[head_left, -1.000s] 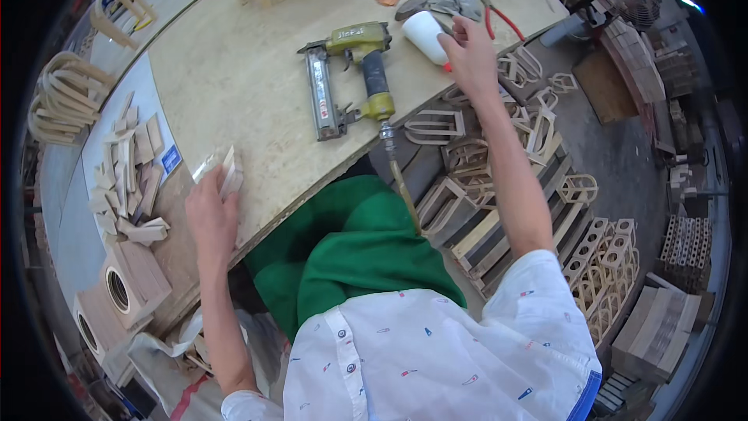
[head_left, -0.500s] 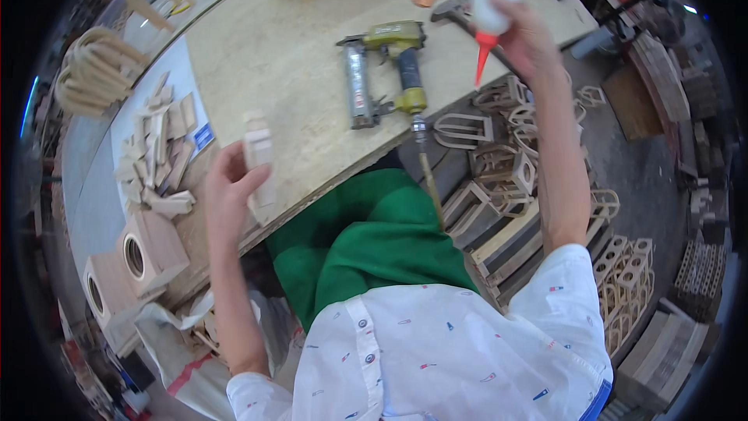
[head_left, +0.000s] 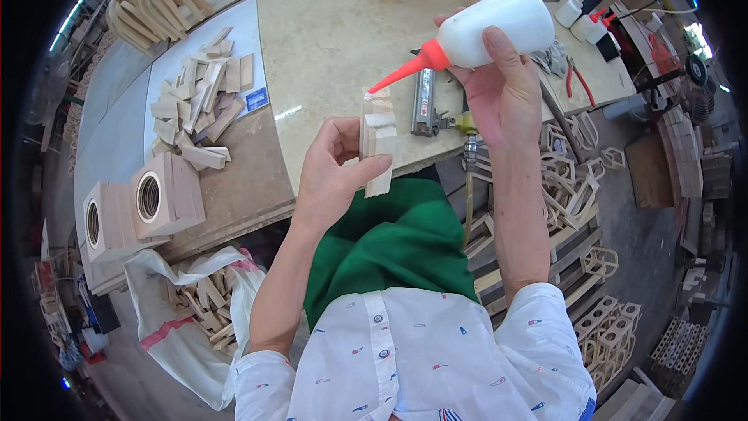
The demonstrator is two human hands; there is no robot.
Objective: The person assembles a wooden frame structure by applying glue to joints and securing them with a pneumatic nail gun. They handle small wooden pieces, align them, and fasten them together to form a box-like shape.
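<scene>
My left hand (head_left: 331,175) grips a small stack of pale wood pieces (head_left: 379,139) upright between thumb and fingers, over the table's front edge. In my right hand (head_left: 506,93) lies a white squeeze bottle (head_left: 499,29), tilted with its red nozzle (head_left: 401,70) pointing down and left. The nozzle's tip is at the top end of the wood stack; whether it touches, I cannot tell. Behind my right hand a nail gun (head_left: 425,105) lies on the table, mostly hidden, its hose fitting (head_left: 471,148) showing at the edge.
Loose wood offcuts (head_left: 204,101) are heaped on the left of the table (head_left: 312,39). Nearer stand wooden blocks with round holes (head_left: 160,196). A white sack (head_left: 167,335) of wood hangs below. Red-handled pliers (head_left: 578,82) lie at right; wooden frames (head_left: 565,187) crowd the floor.
The squeeze bottle has come left and down in my right hand, its nozzle now at the wood. My left hand has brought the wood stack rightward. The view has shifted too.
</scene>
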